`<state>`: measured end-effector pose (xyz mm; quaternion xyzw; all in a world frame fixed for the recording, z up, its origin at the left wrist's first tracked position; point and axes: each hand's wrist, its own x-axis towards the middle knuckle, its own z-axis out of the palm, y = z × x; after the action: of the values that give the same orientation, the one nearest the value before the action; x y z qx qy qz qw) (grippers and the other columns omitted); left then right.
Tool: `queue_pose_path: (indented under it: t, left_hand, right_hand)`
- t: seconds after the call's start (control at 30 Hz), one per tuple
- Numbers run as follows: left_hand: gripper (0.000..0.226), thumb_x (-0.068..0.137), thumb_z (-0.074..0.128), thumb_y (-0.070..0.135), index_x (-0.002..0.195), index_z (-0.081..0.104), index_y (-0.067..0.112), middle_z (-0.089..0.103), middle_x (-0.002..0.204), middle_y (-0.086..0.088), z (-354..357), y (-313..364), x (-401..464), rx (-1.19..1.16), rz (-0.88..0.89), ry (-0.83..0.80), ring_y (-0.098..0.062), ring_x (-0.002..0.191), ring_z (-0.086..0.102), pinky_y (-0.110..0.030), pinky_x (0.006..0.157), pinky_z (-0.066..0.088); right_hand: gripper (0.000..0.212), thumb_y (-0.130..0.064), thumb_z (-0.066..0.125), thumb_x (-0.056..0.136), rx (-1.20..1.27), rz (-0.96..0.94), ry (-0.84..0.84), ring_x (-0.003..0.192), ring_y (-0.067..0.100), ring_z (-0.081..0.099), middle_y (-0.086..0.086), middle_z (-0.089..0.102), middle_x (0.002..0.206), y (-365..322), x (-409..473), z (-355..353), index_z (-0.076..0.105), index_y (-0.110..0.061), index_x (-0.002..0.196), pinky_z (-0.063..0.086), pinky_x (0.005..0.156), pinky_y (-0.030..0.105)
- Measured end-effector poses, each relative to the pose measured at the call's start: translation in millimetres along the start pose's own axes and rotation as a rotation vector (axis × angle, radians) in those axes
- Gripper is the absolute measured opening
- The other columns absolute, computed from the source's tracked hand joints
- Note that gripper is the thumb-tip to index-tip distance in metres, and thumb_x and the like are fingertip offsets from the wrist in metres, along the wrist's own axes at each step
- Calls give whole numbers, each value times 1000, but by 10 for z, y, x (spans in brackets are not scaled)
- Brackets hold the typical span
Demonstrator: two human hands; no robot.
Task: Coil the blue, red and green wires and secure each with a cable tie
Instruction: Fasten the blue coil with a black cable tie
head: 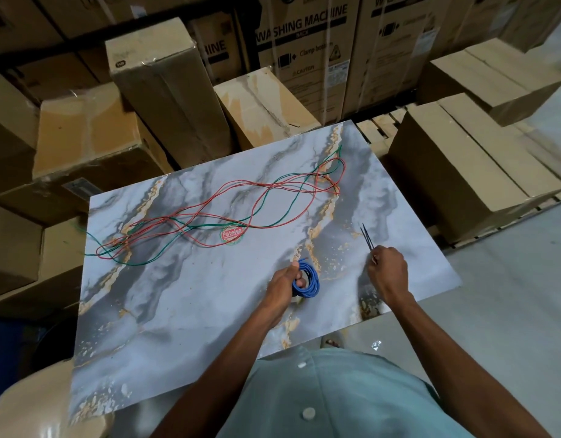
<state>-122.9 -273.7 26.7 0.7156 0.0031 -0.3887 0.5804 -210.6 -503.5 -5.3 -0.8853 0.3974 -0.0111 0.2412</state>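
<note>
The blue wire is wound into a small coil, and my left hand grips it just above the marbled slab. To its right my right hand rests on the slab with its fingertips pinched on thin black cable ties that point away from me. The red wire and the green wire lie loose and tangled together across the far half of the slab, from its left edge to its far right corner.
Cardboard boxes crowd the slab's far and left sides, with more boxes on pallets to the right. A round red-and-green sticker sits mid-slab. Grey floor lies to the right.
</note>
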Motion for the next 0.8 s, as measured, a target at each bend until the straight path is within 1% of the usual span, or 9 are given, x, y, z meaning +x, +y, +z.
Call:
queue_pose_path:
  t: [0.13, 0.2, 0.27, 0.33, 0.4, 0.5, 0.6, 0.7, 0.8]
  left_hand:
    - [46, 109, 34, 33, 72, 52, 13, 46, 62, 2, -8, 27, 8, -11, 14, 3, -12, 58, 39, -28, 65, 34]
    - [47, 109, 34, 32, 87, 64, 3, 43, 65, 0, -17, 33, 9, -41, 18, 4, -12, 58, 37, -25, 63, 34]
    - [45, 109, 34, 32, 84, 65, 11, 42, 67, -2, -40, 32, 16, -58, 23, 6, -12, 60, 37, -26, 64, 34]
    - [42, 109, 34, 33, 74, 54, 21, 43, 66, -1, -60, 5, 32, -53, 16, 11, -13, 60, 38, -27, 64, 34]
    - [43, 108, 35, 34, 70, 48, 19, 46, 63, 1, -79, -20, 51, -44, 6, 31, -12, 57, 39, -27, 63, 34]
    - [44, 108, 36, 34, 68, 45, 18, 47, 60, 2, -101, -16, 61, -43, 1, 51, -10, 52, 41, -24, 57, 35]
    - [43, 108, 37, 33, 69, 46, 17, 47, 58, 3, -134, -4, 51, -95, -21, 62, -11, 52, 41, -24, 57, 36]
    - [42, 107, 39, 33, 70, 48, 16, 49, 54, 5, -187, -45, 76, -148, -37, 86, -14, 56, 42, -29, 62, 37]
    - [43, 107, 40, 35, 69, 48, 15, 49, 54, 5, -254, -68, 65, -200, -43, 109, -15, 57, 40, -32, 63, 35]
  right_hand:
    - [15, 1, 65, 83, 27, 61, -32, 89, 44, 69, 21, 75, 93, -23, 64, 5, 75, -4, 93, 53, 75, 36]
    - [17, 2, 66, 81, 45, 78, -32, 89, 44, 69, 21, 75, 93, -40, 86, -5, 75, -4, 94, 55, 76, 37]
    - [17, 1, 66, 81, 50, 88, -47, 88, 44, 69, 23, 75, 93, -61, 113, -9, 75, -4, 94, 54, 74, 36]
    - [15, -1, 71, 79, 51, 105, -68, 86, 43, 69, 22, 75, 92, -87, 121, -15, 75, -5, 93, 53, 71, 35]
    - [16, -4, 74, 76, 60, 116, -61, 85, 43, 69, 21, 75, 92, -122, 111, -35, 75, -8, 92, 53, 71, 34]
    - [21, -12, 73, 80, 111, 129, -33, 94, 40, 70, 17, 77, 98, -199, 102, -89, 79, -12, 100, 54, 81, 36]
    - [13, -11, 74, 85, 395, 145, -120, 93, 33, 73, 13, 79, 96, -336, 120, -169, 81, -11, 96, 59, 88, 38]
    - [11, -2, 66, 94, 895, 266, -376, 76, 34, 75, 19, 73, 92, -545, 74, -251, 74, 0, 101, 64, 67, 36]
    - [15, -1, 62, 97, 1070, 280, -571, 69, 29, 71, 19, 69, 90, -785, -30, -283, 67, 5, 110, 58, 54, 29]
